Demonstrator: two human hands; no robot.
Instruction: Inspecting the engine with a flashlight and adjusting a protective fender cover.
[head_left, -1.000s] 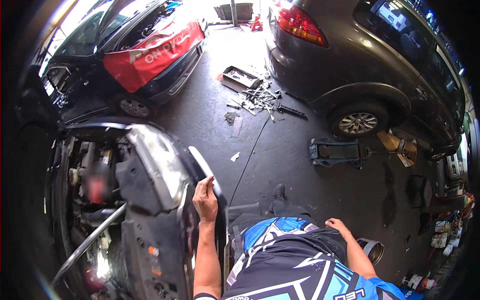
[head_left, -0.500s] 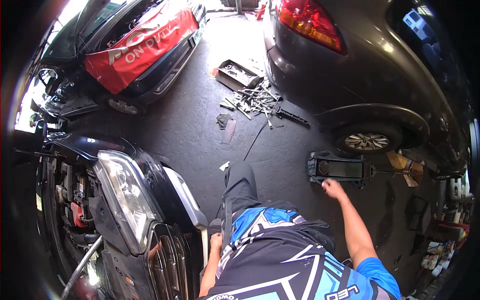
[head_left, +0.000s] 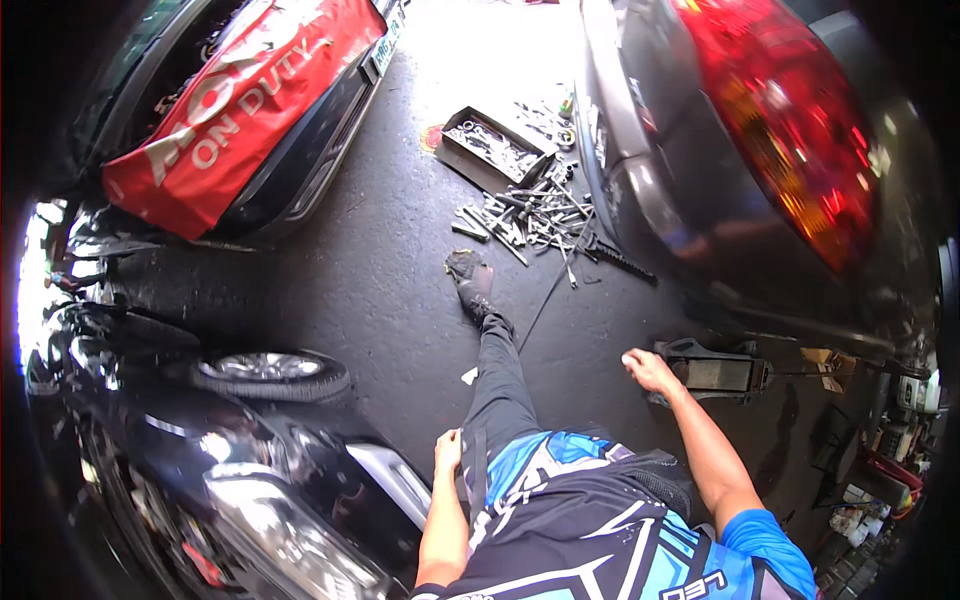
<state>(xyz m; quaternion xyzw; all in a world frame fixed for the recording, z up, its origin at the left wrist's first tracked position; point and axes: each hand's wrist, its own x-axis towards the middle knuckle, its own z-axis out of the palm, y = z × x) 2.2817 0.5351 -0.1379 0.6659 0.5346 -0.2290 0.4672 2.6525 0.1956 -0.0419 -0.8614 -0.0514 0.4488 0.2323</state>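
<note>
My left hand (head_left: 448,450) hangs curled beside my trouser leg, against a dark strap; what it grips, if anything, is unclear. My right hand (head_left: 650,372) is out over the floor, fingers curled, with a small pale spot at the fingertips that I cannot make out. It appears above a floor jack (head_left: 722,374) on the floor. My foot (head_left: 475,285) is near scattered wrenches (head_left: 535,220) and a metal box of tools (head_left: 470,155).
A black car (head_left: 150,395) is close at lower left. Another car with a red cover (head_left: 240,120) is at upper left. A dark SUV (head_left: 660,170) stands close on the right. A cord (head_left: 540,310) crosses the floor (head_left: 370,300); cluttered items (head_left: 870,515) line the right edge.
I have stepped forward between the cars, nearer the tools and the SUV's rear. My left hand has lowered to my side; my right hand has swung forward.
</note>
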